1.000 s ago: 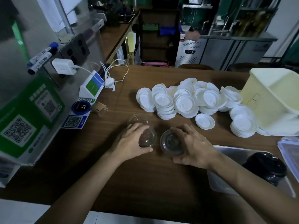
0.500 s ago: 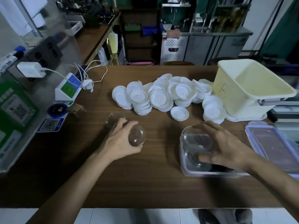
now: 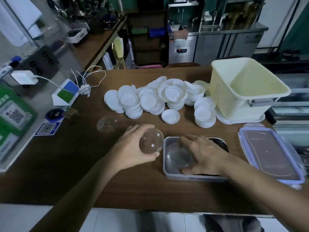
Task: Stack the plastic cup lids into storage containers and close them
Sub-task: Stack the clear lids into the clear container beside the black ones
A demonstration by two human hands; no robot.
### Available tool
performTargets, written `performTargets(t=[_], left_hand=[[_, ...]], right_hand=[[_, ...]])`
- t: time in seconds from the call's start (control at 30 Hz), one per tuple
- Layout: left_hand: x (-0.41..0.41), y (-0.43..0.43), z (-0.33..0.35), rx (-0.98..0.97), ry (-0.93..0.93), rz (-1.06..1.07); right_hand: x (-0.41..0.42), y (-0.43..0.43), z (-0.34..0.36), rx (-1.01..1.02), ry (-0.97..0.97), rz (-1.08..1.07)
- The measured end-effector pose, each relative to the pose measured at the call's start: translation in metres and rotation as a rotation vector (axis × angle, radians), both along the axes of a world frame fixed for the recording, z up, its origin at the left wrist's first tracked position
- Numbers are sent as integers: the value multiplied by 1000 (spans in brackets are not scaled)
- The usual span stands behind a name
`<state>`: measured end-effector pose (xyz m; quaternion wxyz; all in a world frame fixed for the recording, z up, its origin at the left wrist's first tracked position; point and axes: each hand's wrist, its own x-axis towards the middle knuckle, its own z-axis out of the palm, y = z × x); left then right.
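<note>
Head view, from just behind the shoulder: both forearms reach in over the table [image 3: 80, 173]. Left hand [image 3: 132, 148] hangs just above the wood, fingers and thumb curled round a clear dome [image 3: 151, 143], its rounded side facing up towards us. Right hand [image 3: 203, 154] is down inside the tub [image 3: 167, 173], fingers spread and bent over a second dome [image 3: 177, 156], thumb at its near rim, so it has hold of that one at the tub's left end. Dark lids [image 3: 219, 143] peek out behind the right knuckles at the tub's far right; how many, I can't tell. The two hands sit close, the left one's dome just beside the tub's left wall. A loose dome [image 3: 107, 123] lies on the wood further left. Behind them, the heap of white lids [image 3: 150, 99] spreads across mid-table up to the yellow bin [image 3: 242, 101]. The tub cover [image 3: 270, 153] lies flat, right of the tub. Bare wood runs wide on the left and along the near edge
</note>
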<state>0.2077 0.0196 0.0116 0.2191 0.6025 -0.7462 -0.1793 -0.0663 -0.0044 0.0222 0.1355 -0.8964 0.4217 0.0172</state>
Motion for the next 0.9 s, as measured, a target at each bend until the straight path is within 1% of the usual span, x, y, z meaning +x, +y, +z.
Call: performTargets(t=[0.1, 0.27, 0.37, 0.5, 0.57, 0.67, 0.77, 0.9], left_hand=[[-9, 3, 3, -10, 4, -1], [-22, 6, 6, -11, 20, -28], [-30, 3, 10, -10, 19, -48], [-43, 0, 9, 36, 47, -84], [-56, -1, 5, 49, 7, -144], [-70, -4, 0, -5, -15, -208], [-74, -6, -2, -14, -70, -247], [-76, -2, -4, -21, -152, -292]], right_hand=[[2, -5, -5, -16, 62, 33], [0, -6, -5, 42, 76, 38], [-6, -2, 3, 27, 0, 63], [-31, -1, 25, -102, -56, -8], [-43, -1, 30, -107, -105, -67], [-55, -3, 29, -109, -152, -134], [-62, -3, 24, -82, -221, -149], [-68, -3, 20, -61, -247, -174]])
